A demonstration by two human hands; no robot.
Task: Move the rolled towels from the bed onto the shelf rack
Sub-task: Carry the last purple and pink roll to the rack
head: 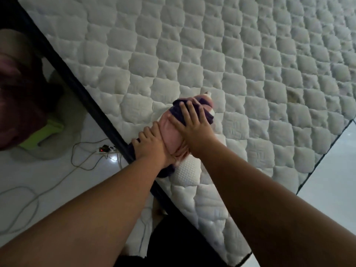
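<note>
At frame centre both hands, left hand (152,145) and right hand (194,128), clamp the rolled towels (173,130) on the bed (231,64), fingers (185,110) curled around them; shelf rack unseen, the move barely begun.

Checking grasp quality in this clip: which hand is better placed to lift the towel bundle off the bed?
Probably the right hand: it spreads over the middle of the rolled towels, across pink and dark rolls. The left hand only steadies the near end at the mattress edge.

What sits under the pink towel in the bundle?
A white towel shows beneath the pink towel, with dark purple cloth around it. Both hands, left and right, cover the rest.
</note>
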